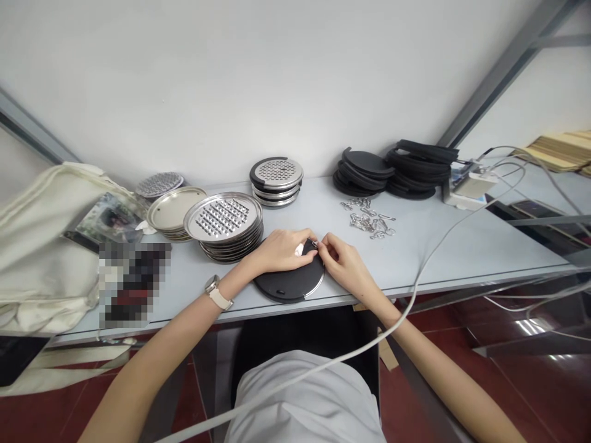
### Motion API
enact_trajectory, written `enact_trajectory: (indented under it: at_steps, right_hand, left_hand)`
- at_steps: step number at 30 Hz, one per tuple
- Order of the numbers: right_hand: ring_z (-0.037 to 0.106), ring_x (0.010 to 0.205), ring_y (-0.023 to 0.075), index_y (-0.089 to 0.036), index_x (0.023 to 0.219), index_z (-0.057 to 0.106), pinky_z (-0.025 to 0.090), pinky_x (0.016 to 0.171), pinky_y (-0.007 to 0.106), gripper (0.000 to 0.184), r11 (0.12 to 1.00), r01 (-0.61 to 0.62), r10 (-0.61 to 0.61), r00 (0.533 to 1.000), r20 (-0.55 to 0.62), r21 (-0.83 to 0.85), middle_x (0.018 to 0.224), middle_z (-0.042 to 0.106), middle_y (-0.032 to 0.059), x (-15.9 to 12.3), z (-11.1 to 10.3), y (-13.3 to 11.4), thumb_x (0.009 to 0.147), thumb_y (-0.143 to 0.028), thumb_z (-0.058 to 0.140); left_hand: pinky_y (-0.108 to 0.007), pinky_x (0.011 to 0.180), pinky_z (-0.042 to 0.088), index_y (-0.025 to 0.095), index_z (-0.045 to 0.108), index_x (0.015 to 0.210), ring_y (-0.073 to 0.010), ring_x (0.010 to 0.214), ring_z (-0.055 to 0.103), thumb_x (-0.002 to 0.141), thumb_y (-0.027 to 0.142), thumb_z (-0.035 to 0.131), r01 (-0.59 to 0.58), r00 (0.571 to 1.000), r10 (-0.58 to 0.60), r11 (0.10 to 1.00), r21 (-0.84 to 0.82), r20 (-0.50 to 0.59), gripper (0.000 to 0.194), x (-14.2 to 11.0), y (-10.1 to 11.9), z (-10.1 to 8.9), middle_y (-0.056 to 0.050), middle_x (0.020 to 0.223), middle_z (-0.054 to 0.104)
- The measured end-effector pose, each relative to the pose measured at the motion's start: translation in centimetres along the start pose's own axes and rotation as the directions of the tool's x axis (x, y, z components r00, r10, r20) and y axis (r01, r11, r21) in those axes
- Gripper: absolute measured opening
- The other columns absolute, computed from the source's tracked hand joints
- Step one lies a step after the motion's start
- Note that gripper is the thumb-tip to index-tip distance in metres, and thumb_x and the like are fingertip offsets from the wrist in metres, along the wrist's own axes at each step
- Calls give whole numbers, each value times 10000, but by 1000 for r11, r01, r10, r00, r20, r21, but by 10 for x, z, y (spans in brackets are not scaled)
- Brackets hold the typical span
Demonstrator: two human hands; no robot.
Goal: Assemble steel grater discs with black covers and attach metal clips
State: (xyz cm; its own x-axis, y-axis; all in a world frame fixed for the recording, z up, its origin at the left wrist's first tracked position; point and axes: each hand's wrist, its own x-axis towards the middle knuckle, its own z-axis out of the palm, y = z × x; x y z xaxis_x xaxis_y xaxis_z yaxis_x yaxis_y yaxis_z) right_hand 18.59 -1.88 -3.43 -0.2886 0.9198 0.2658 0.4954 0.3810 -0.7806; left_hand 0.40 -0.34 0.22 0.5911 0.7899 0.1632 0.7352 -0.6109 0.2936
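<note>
A round black disc with a metal rim (290, 284) lies flat on the grey table (462, 252) in front of me. My left hand (281, 249) rests on the disc's far edge with its fingers curled and pressed down. My right hand (341, 258) meets it at the same spot, fingertips pinched on a small metal hook at the rim. A watch with a pale strap sits on my left wrist (217, 294).
Stacks of perforated steel plates (226, 221) and plain ones (173, 209) stand at the left, another stack (277, 178) behind. Loose metal hooks (369, 218) and black disc piles (397, 172) lie at the right. A cloth bag (41, 246) fills the left; a white cable (415, 283) crosses the edge.
</note>
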Motion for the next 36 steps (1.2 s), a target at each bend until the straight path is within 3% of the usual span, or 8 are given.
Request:
enact_trajectory:
  at_steps: [11,19,36]
  right_hand:
    - [408,529,133,-219,715,348,295,550,255,232,986,45,-39,998,44,-159,601,434,-29,-8,1,-3,941,-265,369]
    - [480,587,158,-219,766,383,324,593,263,185,969,102,-88,994,71,-224,672,512,4,-5,1,0,944,-232,334]
    - [453,564,137,-217,708,348,309,586,256,263,991,51,-39,994,105,-122,608,439,-35,-3,-4,-1,963,-280,333]
  left_hand:
    - [-293,737,453,245,565,1117,-213,898,662,883,394,481,-13,1000,13,1000,-6,-16,289,-2,-1,0,0,1032,699]
    - [-280,593,393,215,530,1063,-226,724,663,904,437,444,-57,998,61,984,169,-22,286,-3,1,-1,-16,791,688]
    - [-271,594,376,208,505,1053,-209,710,652,951,451,359,-93,996,89,980,179,30,301,-4,2,-2,-26,778,674]
